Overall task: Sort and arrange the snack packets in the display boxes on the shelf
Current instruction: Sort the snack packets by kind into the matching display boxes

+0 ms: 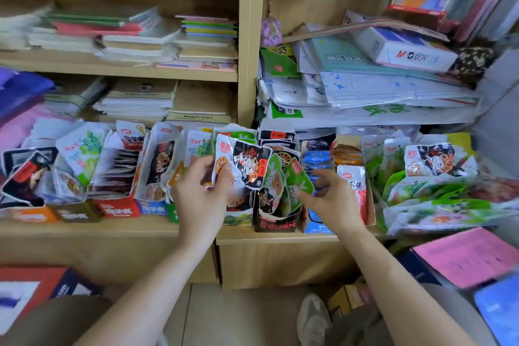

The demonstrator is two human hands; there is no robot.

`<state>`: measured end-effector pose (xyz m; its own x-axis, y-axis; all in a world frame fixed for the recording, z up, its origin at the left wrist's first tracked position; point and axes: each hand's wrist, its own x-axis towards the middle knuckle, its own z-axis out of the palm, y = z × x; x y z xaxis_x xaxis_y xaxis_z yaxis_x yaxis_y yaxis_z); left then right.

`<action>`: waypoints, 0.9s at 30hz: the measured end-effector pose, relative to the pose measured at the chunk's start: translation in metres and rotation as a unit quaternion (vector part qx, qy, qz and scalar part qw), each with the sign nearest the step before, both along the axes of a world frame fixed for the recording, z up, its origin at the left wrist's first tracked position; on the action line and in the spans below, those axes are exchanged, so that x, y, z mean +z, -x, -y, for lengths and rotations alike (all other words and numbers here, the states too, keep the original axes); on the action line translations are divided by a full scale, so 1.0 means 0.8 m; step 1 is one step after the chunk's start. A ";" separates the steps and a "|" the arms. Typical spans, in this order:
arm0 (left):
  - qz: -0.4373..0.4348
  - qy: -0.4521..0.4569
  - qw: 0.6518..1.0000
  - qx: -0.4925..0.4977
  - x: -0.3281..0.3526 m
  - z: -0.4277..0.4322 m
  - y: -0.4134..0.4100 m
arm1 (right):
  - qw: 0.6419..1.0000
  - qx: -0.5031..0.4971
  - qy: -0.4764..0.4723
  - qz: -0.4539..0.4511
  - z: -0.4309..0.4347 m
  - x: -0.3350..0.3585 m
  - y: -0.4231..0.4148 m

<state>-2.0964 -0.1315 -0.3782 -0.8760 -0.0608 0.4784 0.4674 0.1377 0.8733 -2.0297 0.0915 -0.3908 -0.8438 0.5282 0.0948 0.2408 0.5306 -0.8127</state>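
While the left hand (pixel 200 191) grips a fanned bunch of black-and-white snack packets (pixel 244 166) just above the display boxes (pixel 276 224) on the shelf (pixel 112 226), the right hand (pixel 334 196) is loosely outstretched. Its fingertips (pixel 306 195) touch a green packet (pixel 299 181) standing in one of those boxes

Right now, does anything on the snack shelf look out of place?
Yes: at far right, green packets lie in a loose, slumped heap, unlike the blue packets filed upright in their box.
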 end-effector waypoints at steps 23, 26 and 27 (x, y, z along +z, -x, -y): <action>-0.031 0.010 0.999 -0.011 -0.017 -0.014 0.004 | 0.966 -0.127 0.062 -0.216 -0.024 0.030 -0.011; -0.043 0.029 0.998 -0.020 -0.016 -0.024 0.003 | 0.943 -0.163 0.112 -0.266 -0.040 0.032 -0.021; -0.042 0.032 0.998 -0.021 -0.016 -0.027 0.003 | 0.937 -0.174 0.126 -0.275 -0.045 0.031 -0.023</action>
